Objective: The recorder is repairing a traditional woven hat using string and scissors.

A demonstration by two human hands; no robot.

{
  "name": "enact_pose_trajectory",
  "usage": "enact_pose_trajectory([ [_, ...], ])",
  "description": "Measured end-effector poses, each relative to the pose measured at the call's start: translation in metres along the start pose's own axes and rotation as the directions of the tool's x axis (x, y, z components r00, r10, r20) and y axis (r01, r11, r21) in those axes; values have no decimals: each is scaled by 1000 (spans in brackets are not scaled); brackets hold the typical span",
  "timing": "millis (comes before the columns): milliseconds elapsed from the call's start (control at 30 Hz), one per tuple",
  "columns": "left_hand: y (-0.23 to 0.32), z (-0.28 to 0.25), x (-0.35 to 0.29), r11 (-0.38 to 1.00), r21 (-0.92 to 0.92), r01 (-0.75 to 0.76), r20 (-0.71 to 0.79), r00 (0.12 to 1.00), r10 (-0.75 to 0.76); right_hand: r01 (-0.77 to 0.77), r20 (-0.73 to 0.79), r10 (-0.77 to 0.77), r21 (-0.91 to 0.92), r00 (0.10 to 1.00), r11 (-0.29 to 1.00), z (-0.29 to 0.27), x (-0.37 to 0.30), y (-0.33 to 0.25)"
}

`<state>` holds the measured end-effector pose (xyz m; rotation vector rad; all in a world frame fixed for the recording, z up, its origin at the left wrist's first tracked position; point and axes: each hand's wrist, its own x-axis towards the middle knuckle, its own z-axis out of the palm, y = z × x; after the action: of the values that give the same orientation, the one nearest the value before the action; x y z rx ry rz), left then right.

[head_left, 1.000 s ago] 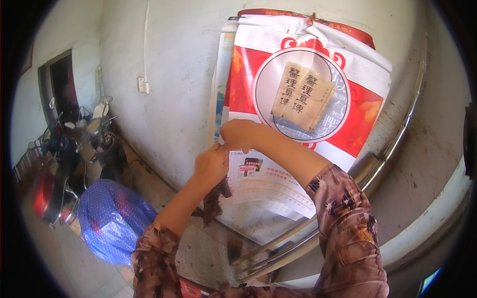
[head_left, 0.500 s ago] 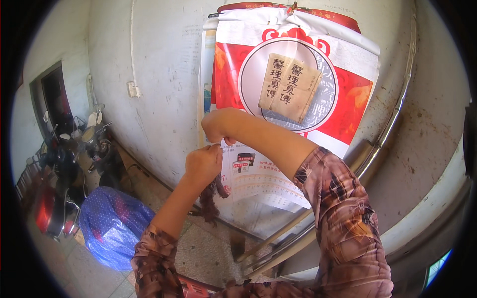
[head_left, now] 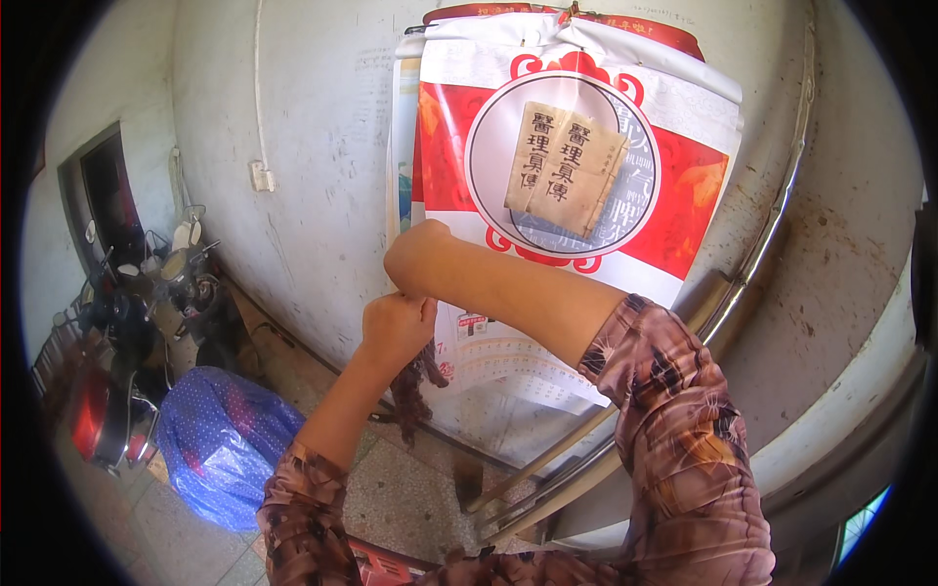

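My left hand (head_left: 396, 327) is closed in a fist in front of the wall calendar. Below it hangs a dark reddish-brown, shaggy, stringy bundle (head_left: 414, 396), its upper end hidden behind the hand. My right hand (head_left: 415, 256) is just above the left and touches or nearly touches it. That wrist is bent sharply and the hand curls inward; its fingertips and whatever they hold are hidden. Behind both hands, the red and white calendar (head_left: 445, 195) hangs on the wall, with a round emblem and a picture of old booklets; my right forearm crosses its lower part.
Parked scooters (head_left: 186, 278) stand at the left, beside something under a blue dotted plastic cover (head_left: 220, 439). Long poles (head_left: 547, 459) lean at the lower right of the calendar. A red plastic object (head_left: 381, 565) shows below my arms. A pipe (head_left: 782, 220) runs along the right wall.
My right hand has shifted slightly left and down, so its forearm now hides more of the calendar's lower part. The left hand and the hanging bundle have barely moved.
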<state>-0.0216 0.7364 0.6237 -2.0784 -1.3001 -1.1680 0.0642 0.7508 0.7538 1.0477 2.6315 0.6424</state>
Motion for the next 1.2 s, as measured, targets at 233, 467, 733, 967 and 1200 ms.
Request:
enact_pose_trajectory([
  [233, 2, -4, -1, 999, -41, 10, -30, 999, -11, 13, 50, -10, -62, 999, 998, -1, 4, -4],
  [467, 2, -4, -7, 984, -164, 66, -61, 995, -77, 18, 59, -12, -98, 998, 995, -2, 4, -7],
  [733, 3, -8, -10, 967, -224, 122, -54, 989, -137, 34, 57, -29, -86, 998, 996, -1, 3, -6],
  [967, -8, -10, -16, 944, -301, 138, -68, 984, -166, 100, 70, -96, -44, 993, 994, -21, -13, -4],
  [1200, -5, -9, -13, 936, -317, 149, -56, 983, -175, 100, -30, -99, 1, 995, 995, -9, -14, 1],
])
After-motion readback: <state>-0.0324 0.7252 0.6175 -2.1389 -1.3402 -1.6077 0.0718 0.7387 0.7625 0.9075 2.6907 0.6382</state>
